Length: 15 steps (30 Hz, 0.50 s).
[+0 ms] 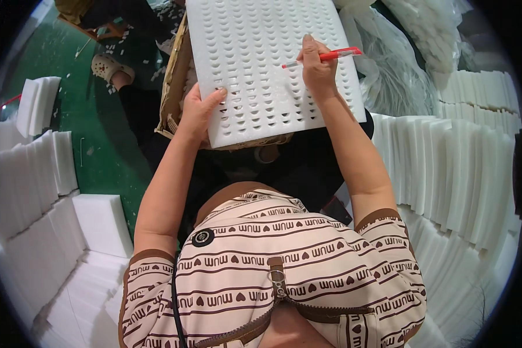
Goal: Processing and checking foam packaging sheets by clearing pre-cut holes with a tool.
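A white foam sheet (261,35) with rows of half-moon cut-outs lies across a worn cardboard box (180,75) in front of me. At its near left edge, my left hand (202,110) grips the sheet, thumb on top and the other fingers hidden beneath. Over the sheet's right side, my right hand (319,69) is closed round a red pen (339,54). The pen's tip points left, close above the rows; whether it touches the foam I cannot tell.
Stacks of white foam sheets (435,168) stand on my right, with more foam stacks (29,168) on my left. Clear plastic bags (394,64) lie at the far right. Another person's foot in a beige clog (111,68) rests on the green floor (101,156), among small white scraps.
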Motion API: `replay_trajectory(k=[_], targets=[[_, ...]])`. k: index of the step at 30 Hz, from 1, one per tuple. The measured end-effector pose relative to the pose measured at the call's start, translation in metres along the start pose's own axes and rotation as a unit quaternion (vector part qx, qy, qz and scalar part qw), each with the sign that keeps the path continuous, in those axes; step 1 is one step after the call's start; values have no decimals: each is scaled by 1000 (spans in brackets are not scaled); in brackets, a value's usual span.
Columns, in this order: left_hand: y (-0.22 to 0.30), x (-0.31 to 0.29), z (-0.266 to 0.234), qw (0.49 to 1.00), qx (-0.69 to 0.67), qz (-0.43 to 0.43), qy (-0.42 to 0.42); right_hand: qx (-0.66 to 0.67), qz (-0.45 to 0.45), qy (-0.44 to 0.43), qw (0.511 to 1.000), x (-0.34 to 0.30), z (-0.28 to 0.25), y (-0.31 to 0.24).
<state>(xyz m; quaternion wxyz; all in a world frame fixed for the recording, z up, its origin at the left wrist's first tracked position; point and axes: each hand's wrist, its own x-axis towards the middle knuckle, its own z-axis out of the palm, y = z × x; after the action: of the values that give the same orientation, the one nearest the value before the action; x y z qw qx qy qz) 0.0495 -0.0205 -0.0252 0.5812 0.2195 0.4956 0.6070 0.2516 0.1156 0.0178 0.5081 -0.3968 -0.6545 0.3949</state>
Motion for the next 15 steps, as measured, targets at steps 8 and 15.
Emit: replay_trajectory(k=[8, 15], targets=[[-1, 1, 12, 997, 63, 43, -8, -129, -22, -45, 990, -3, 7, 28], [-4, 1, 16, 997, 47, 56, -27, -304, -115, -138, 936, -10, 5, 37]])
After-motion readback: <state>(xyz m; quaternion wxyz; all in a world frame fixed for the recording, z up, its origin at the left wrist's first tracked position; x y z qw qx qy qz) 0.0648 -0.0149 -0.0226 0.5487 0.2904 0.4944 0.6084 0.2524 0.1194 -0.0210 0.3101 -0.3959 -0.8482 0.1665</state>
